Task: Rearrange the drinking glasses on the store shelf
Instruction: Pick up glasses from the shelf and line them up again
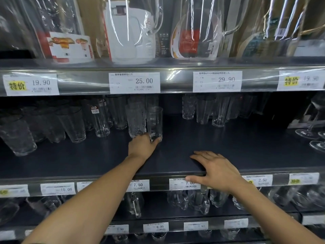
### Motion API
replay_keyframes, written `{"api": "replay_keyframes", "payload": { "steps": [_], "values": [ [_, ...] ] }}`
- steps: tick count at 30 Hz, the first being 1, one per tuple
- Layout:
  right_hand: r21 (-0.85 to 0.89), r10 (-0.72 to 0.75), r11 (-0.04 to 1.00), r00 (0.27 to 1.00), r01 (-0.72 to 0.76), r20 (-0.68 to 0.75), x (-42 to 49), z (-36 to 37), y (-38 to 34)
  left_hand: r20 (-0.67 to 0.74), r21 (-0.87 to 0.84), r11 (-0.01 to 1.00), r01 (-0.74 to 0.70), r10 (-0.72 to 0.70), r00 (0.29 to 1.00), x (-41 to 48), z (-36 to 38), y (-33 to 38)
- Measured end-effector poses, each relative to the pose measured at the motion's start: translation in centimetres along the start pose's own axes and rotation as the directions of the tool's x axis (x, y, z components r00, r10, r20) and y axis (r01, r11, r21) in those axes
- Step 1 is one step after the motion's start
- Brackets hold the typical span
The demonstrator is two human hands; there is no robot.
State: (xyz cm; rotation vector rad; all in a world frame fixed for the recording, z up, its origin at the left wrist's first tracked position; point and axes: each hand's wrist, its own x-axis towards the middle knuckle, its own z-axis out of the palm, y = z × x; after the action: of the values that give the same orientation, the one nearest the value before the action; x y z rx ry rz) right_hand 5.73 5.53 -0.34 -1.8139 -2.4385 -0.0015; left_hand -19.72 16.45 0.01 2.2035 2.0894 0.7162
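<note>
1. While your left hand [142, 146] reaches onto the middle shelf [228, 147], its fingers curl round the base of a smooth glass [155, 120].
2. That glass stands upright, just beside a textured glass [136, 118] on its left (your hand hides part of both bases).
3. Your right hand [216, 170] lies flat on the shelf's front edge, fingers straight and spread, holding nothing, thumb across a price tag [182, 184].
</note>
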Motion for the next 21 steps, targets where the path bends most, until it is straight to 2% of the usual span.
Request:
{"api": "replay_keyframes", "payload": {
  "steps": [5, 21],
  "values": [
    [-0.007, 0.008, 1.0, 1.0, -0.008, 0.01, 0.0, 0.0, -0.1, -0.024, 0.07, 0.998, -0.005, 0.007, 1.0, 0.9, 0.5, -0.2],
    [-0.02, 0.008, 1.0, 1.0, -0.008, 0.006, 0.1, 0.1, -0.1, -0.034, 0.099, 0.995, -0.006, 0.009, 0.999, 2.4, 0.8, -0.4]
  ]
}}
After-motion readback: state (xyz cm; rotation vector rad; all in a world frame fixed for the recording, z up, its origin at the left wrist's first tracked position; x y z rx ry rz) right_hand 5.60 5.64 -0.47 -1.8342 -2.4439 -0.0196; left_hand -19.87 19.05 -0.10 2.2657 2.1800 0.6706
